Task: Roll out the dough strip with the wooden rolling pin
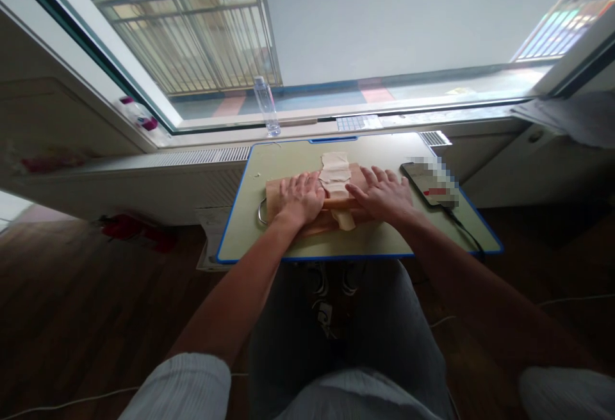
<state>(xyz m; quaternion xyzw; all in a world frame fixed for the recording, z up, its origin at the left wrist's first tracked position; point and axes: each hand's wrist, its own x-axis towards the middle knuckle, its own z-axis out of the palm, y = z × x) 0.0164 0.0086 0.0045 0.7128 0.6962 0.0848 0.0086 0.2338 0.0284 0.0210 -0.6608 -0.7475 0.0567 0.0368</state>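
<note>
A wooden rolling pin [339, 203] lies crosswise over a long, thin strip of pale dough [335, 169]. The dough's near end [344, 220] pokes out on my side of the pin. Beneath both is a wooden cutting board [273, 196] with a metal ring handle [262, 212] at its left end. My left hand [302, 197] rests over the pin's left part, fingers stretched forward. Over the right part lies my right hand [384, 194], its fingers spread and pointing away from me. The pin's ends are hidden under my palms.
The board sits on a small blue-edged table [245, 234]. A phone [427, 183] with a black cable lies at its right. On the windowsill stand a clear bottle [267, 106] and a keyboard-like white object [359, 123]. A radiator [206, 156] is behind the table.
</note>
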